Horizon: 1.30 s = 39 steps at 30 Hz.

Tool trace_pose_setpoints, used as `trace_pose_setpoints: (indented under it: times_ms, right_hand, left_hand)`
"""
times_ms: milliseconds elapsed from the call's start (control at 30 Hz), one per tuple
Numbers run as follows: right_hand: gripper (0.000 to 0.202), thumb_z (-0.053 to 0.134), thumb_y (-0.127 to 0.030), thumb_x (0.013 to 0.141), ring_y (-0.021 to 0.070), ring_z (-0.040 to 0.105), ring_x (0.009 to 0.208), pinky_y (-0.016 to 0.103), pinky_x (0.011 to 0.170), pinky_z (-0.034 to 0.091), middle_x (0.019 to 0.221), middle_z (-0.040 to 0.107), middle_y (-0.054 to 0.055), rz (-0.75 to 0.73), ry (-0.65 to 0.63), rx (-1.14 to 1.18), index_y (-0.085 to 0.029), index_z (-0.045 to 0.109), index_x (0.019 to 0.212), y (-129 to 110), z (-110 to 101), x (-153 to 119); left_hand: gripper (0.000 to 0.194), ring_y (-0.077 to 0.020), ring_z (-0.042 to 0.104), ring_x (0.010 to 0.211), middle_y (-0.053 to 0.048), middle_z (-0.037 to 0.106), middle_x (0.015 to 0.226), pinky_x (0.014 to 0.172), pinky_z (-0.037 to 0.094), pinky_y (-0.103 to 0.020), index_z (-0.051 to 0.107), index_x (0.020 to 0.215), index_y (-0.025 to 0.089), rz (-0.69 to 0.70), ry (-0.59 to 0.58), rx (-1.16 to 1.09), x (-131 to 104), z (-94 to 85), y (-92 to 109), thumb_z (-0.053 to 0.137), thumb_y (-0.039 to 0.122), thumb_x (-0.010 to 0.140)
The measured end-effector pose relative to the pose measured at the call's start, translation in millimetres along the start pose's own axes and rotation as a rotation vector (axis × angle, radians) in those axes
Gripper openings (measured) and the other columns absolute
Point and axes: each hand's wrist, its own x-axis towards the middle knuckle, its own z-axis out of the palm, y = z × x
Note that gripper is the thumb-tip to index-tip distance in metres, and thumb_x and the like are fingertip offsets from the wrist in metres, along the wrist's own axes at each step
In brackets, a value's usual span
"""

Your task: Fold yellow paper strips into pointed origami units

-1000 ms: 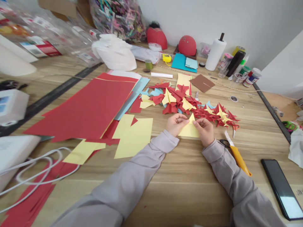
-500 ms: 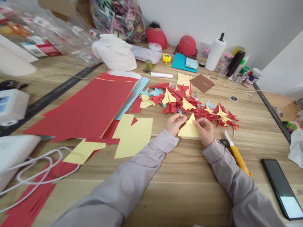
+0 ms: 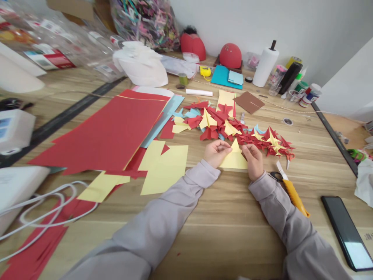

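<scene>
Phone (image 3: pixel 345 233), cut off at edge.

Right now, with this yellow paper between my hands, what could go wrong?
Your left hand pinches the yellow paper near its pointed top; uneven pressure might crease it crookedly. Whether your right hand grips it is unclear, so that side could shift. The orange-handled tool lies beside your right sleeve, where your forearm might knock it.

Legible text: none.
Print shows on the red-and-white wrapper (image 3: pixel 51 60) at far left, the blue panel (image 3: pixel 3 127) of a white device (image 3: pixel 16 130), and a jar (image 3: pixel 311 95) at right, all too blurred or small to read; dark marks (image 3: pixel 368 236) on the tabletop (image 3: pixel 221 237) by the right edge are likewise unreadable.
</scene>
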Motion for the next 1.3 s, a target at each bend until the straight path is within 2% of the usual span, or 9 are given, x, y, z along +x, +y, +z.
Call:
trace_pose_setpoints:
  times_ms: [133,267,433,600,733,800,967,1300]
  right_hand:
    - [0.031,0.061,-0.05,0.071,0.0099,0.045,0.054,0.023,0.051,0.038,0.059,0.052,-0.003,-0.003,-0.062,-0.028,-0.019,0.054,0.068,-1.0,-0.6,-0.7]
    - [0.034,0.064,-0.052,0.067,0.0099,0.044,0.051,0.023,0.048,0.037,0.056,0.052,-0.003,0.008,-0.144,-0.086,-0.019,0.055,0.067,-3.3,0.3,-1.9]
    - [0.035,0.065,-0.051,0.066,0.0076,0.036,0.045,0.022,0.043,0.028,0.049,0.046,-0.005,-0.01,-0.137,-0.157,-0.019,0.053,0.059,-1.9,-1.1,-1.0]
    - [0.034,0.065,-0.049,0.067,0.0072,0.034,0.044,0.022,0.043,0.026,0.047,0.044,-0.006,-0.03,-0.115,-0.165,-0.019,0.052,0.059,0.6,-2.0,-0.4]
    - [0.035,0.066,-0.05,0.065,0.0074,0.034,0.044,0.022,0.043,0.026,0.047,0.044,-0.006,-0.02,-0.113,-0.157,-0.019,0.053,0.059,-2.5,-0.5,-0.7]
    - [0.036,0.067,-0.051,0.064,0.0077,0.035,0.044,0.022,0.043,0.028,0.048,0.047,-0.005,-0.004,-0.128,-0.138,-0.019,0.053,0.059,-4.6,0.1,-1.1]
    - [0.035,0.067,-0.051,0.065,0.0077,0.037,0.045,0.022,0.044,0.03,0.05,0.047,-0.005,0.025,-0.205,-0.089,-0.019,0.053,0.063,-3.2,-0.2,-2.2]
    - [0.041,0.063,-0.057,0.066,0.0078,0.037,0.045,0.022,0.042,0.029,0.051,0.047,-0.004,0.039,-0.286,-0.148,-0.017,0.052,0.067,1.8,-1.9,-2.2]
  left_hand:
    - [0.027,-0.0092,0.053,0.049,0.001,0.061,0.054,0.053,0.042,-0.022,0.058,0.062,0.015,-0.004,0.007,-0.006,1.5,-0.9,-1.5,0.076,0.028,0.048]
    - [0.028,-0.0096,0.053,0.049,0.001,0.061,0.053,0.053,0.042,-0.023,0.058,0.062,0.015,-0.01,-0.013,-0.005,0.2,-0.4,-0.3,0.077,0.03,0.047]
    - [0.028,-0.0098,0.053,0.049,0.001,0.061,0.054,0.052,0.042,-0.023,0.059,0.064,0.015,-0.033,-0.041,-0.016,-2.1,0.5,0.2,0.077,0.03,0.049]
    - [0.028,-0.0086,0.051,0.046,0.003,0.057,0.05,0.048,0.04,-0.021,0.06,0.066,0.015,-0.085,0.003,-0.111,-0.7,0.8,-0.9,0.075,0.034,0.052]
    - [0.036,-0.0106,0.056,0.051,0.0,0.063,0.058,0.053,0.045,-0.024,0.059,0.071,0.014,-0.094,-0.047,-0.087,-0.9,0.2,-1.3,0.08,0.029,0.046]
    - [0.041,-0.0119,0.058,0.053,-0.001,0.065,0.062,0.056,0.046,-0.025,0.058,0.074,0.014,-0.088,-0.072,-0.054,-1.3,-0.6,-1.7,0.081,0.026,0.042]
    - [0.039,-0.0116,0.058,0.055,-0.001,0.065,0.062,0.057,0.046,-0.025,0.057,0.074,0.014,-0.049,-0.099,-0.017,-1.2,-1.8,-2.5,0.081,0.027,0.046]
    - [0.037,-0.0054,0.047,0.044,0.005,0.056,0.05,0.047,0.037,-0.019,0.055,0.071,0.013,-0.041,-0.156,0.033,-1.9,-1.7,-0.3,0.079,0.027,0.047]
